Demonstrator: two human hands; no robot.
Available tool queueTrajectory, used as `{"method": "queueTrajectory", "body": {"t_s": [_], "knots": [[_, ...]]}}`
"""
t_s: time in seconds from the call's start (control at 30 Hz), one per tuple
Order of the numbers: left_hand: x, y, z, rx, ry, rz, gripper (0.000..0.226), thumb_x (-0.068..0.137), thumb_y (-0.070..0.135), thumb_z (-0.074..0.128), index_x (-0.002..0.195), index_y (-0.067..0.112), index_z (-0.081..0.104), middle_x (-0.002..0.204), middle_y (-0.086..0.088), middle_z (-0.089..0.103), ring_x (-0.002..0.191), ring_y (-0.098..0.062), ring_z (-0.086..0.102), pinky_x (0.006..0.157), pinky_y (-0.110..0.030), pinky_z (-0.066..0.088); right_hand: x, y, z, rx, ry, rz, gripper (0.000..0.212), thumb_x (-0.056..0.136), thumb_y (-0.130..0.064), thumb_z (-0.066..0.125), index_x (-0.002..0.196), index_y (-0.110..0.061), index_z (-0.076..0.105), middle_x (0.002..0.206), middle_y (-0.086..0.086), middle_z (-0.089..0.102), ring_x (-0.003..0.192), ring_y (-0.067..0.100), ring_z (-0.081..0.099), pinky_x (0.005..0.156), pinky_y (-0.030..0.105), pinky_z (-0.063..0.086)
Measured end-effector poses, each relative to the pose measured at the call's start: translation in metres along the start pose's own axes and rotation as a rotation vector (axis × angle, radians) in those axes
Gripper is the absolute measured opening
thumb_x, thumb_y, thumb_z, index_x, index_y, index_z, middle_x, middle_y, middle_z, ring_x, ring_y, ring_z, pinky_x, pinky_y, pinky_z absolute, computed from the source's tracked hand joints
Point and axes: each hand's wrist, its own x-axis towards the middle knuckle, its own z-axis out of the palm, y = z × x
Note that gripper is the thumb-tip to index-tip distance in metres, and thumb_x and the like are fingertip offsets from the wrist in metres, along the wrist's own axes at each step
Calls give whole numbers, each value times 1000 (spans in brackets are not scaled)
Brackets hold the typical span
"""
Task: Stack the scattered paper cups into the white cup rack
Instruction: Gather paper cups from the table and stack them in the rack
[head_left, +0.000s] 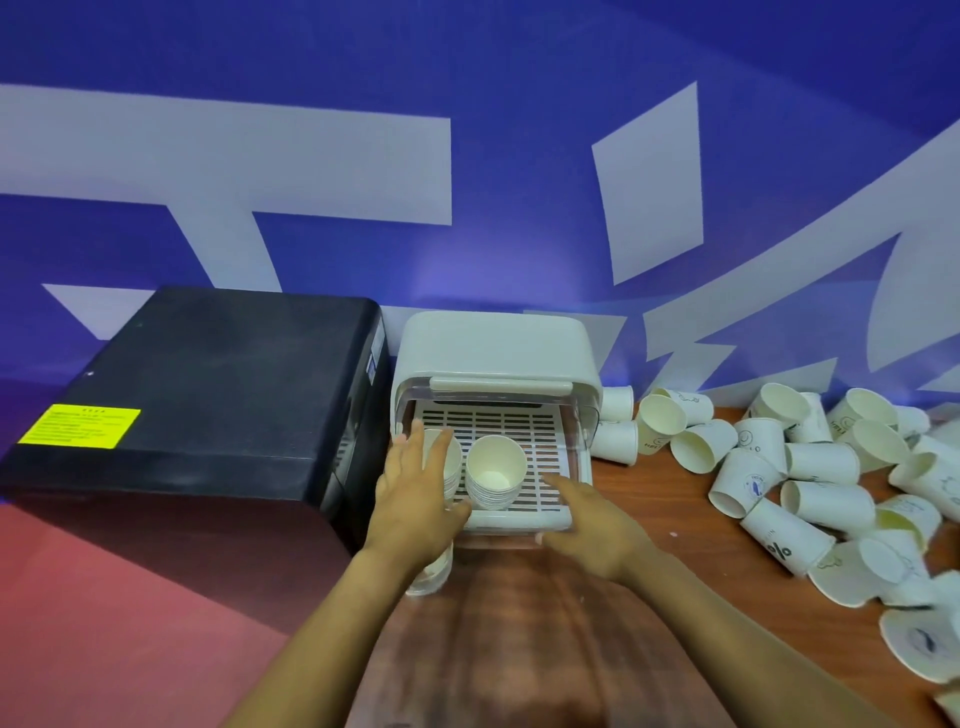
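1. The white cup rack (493, 353) stood at the far middle of the surface (649, 597), against the blue wall, with its slotted tray (519, 441) pulled out toward me.

2. Two stacks of nested paper cups stood upright on the tray. The left stack (451, 467) was partly hidden behind my fingers, and the right stack (495, 475) stood just beside it, mouths up. That much of the job looked done.

3. My left hand (415, 488) was at the left stack, fingers fairly straight and spread along its side. I could not tell whether it gripped the stack or only steadied it.

4. My right hand (592, 525) lay relaxed and open at the near right edge of the tray, holding nothing, one finger reaching onto the slats.

5. A further short stack (434, 569) stood on the surface just below my left wrist, in front of the tray, not yet put in.

6. Most of the work was left, as I judged it. A large heap of loose cups (810, 483) lay on their sides across the right of the surface, from beside the rack to the near right edge.

7. The tray's right and far slats were bare, so there seemed to be room for more stacks.

8. A black machine (208, 415) sat just left of the rack.
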Motion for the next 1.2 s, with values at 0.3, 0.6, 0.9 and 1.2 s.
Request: {"method": "queueTrajectory", "body": {"t_s": [0.3, 0.6, 0.9, 1.2], "knots": [[-40, 78, 29, -145, -43, 267, 56, 85, 26, 59, 139, 24, 42, 142, 6, 43, 131, -13, 37, 111, -28, 31, -43, 43, -13, -5, -55, 46, 52, 85, -39, 63, 133, -29, 47, 129, -1, 54, 116, 12, 51, 96, 27, 42], [-45, 154, 73, -67, -238, 261, 41, 91, 33, 55, 130, 25, 49, 129, 3, 57, 116, -15, 54, 96, -29, 43, -86, 130, -61, 34, 5, 156, 51, 83, -42, 65, 130, -28, 50, 116, -5, 58, 111, 14, 56, 92, 30, 45], [-19, 236, 125, 76, -326, 253, 50, 91, 37, 55, 137, 29, 41, 136, 3, 49, 123, -18, 48, 99, -32, 42, -108, 219, -94, -239, 109, 168, 51, 83, -44, 60, 129, -26, 48, 126, 0, 55, 113, 19, 52, 90, 34, 46], [42, 299, 172, 151, -383, 199, 70, 89, 37, 56, 149, 30, 21, 145, -4, 38, 126, -27, 44, 102, -38, 41, -96, 271, -115, -535, 152, 147, 64, 84, -57, 52, 138, -26, 38, 134, -1, 47, 122, 24, 38, 98, 40, 27]]}}
